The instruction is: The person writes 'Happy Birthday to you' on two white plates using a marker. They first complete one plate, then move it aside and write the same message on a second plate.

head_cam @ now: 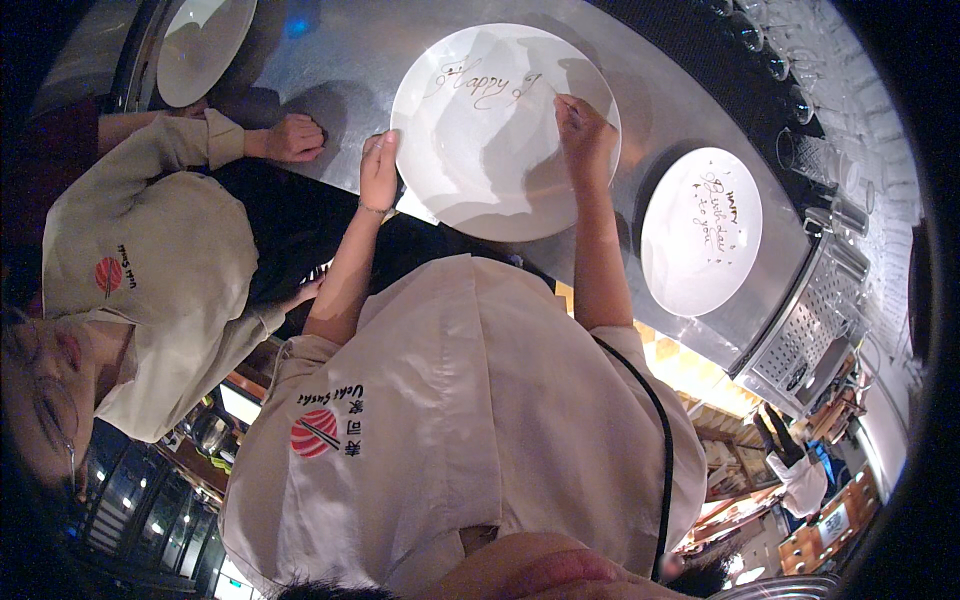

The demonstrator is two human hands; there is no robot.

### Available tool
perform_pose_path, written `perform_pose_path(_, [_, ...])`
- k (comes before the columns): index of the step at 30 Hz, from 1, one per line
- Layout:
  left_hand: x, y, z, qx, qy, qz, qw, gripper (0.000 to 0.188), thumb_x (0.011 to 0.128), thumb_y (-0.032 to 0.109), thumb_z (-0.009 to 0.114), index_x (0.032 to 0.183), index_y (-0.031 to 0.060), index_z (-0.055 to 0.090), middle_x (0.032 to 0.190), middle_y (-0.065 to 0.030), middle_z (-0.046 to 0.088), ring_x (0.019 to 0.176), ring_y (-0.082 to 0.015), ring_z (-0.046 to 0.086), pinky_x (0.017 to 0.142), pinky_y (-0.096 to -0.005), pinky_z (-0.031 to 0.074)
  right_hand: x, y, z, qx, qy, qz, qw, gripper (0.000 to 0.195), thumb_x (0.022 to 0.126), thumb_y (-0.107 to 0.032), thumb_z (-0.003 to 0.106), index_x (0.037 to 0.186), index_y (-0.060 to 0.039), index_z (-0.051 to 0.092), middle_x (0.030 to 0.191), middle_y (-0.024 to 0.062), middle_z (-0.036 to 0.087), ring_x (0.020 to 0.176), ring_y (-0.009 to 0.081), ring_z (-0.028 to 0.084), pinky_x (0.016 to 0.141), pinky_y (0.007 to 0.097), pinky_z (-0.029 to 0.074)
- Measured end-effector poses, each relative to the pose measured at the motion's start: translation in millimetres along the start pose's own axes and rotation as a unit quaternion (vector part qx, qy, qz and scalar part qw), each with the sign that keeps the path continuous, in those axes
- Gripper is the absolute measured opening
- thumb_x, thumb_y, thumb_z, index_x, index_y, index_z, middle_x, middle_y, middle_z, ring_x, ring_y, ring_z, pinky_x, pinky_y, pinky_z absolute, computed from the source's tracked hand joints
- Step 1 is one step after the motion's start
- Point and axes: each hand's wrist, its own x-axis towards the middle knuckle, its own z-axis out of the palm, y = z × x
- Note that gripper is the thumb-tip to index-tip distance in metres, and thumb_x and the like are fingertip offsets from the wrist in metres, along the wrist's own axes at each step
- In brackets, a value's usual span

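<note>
A large round white plate [487,172] lies before me on the steel counter, its near edge reaching the counter's front. Thin brown cursive lettering [480,84] runs across its upper part. My left hand [380,169] grips the plate's left rim, thumb on top. Over the right side of the plate, my right hand [586,139] pinches a thin stick-like tool [553,90], its tip close to the last brown stroke. Most of that tool is hidden by my fingers. To the right, a second white plate [701,281] bears finished-looking brown lettering and small dots.
A co-worker stands at my left, with a fist [296,138] resting at the steel counter [337,45]. Another white plate [202,52] is at the far left. Glasses [799,105] line the back right, near a perforated metal drip tray [799,322]. Another person [799,480] is in the background.
</note>
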Motion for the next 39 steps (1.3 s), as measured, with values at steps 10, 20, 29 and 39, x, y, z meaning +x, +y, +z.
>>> perform_pose_path(10, [-1, 5, -4, 0.013, -0.011, -0.021, 1.0, 0.047, 0.097, 0.036, 0.038, 0.102, -0.0043, 0.062, 0.098, -0.0204, 0.058, 0.094, -0.0296, 0.053, 0.087, -0.0358, 0.039, -14, -9, -7, -0.051, -0.03, -0.02, 0.998, 0.013, 0.081, -0.018, 0.067, 0.085, -0.0064, 0.069, 0.077, 0.0143, 0.067, 0.069, 0.0289, 0.066, 0.062, 0.0345, 0.051])
perform_pose_path(20, [-2, 10, -3, 0.014, -0.009, -0.043, 0.999, 0.049, 0.096, 0.038, 0.038, 0.104, -0.0047, 0.062, 0.098, -0.02, 0.057, 0.094, -0.0286, 0.053, 0.087, -0.0352, 0.038, -20, -3, -13, -0.04, -0.045, 0.0, 0.998, 0.012, 0.08, -0.017, 0.068, 0.087, -0.008, 0.07, 0.08, 0.0097, 0.069, 0.071, 0.022, 0.068, 0.065, 0.0296, 0.051])
perform_pose_path(29, [-1, 13, -1, 0.014, -0.01, -0.02, 1.0, 0.049, 0.096, 0.037, 0.037, 0.102, -0.0045, 0.062, 0.095, -0.019, 0.058, 0.093, -0.0282, 0.052, 0.088, -0.0359, 0.037, -27, -19, -10, -0.01, -0.042, 0.006, 0.999, 0.015, 0.079, -0.019, 0.067, 0.087, -0.0068, 0.07, 0.08, 0.0142, 0.068, 0.071, 0.0304, 0.067, 0.064, 0.0343, 0.052])
perform_pose_path(39, [-2, 3, 0, -0.011, -0.002, -0.03, 0.999, 0.048, 0.097, 0.037, 0.038, 0.101, -0.0051, 0.062, 0.093, -0.0162, 0.057, 0.092, -0.0255, 0.051, 0.086, -0.0346, 0.037, -31, -14, -37, -0.031, -0.055, 0.047, 0.997, 0.017, 0.08, -0.018, 0.068, 0.091, -0.0044, 0.069, 0.081, 0.012, 0.069, 0.074, 0.0202, 0.068, 0.069, 0.029, 0.051])
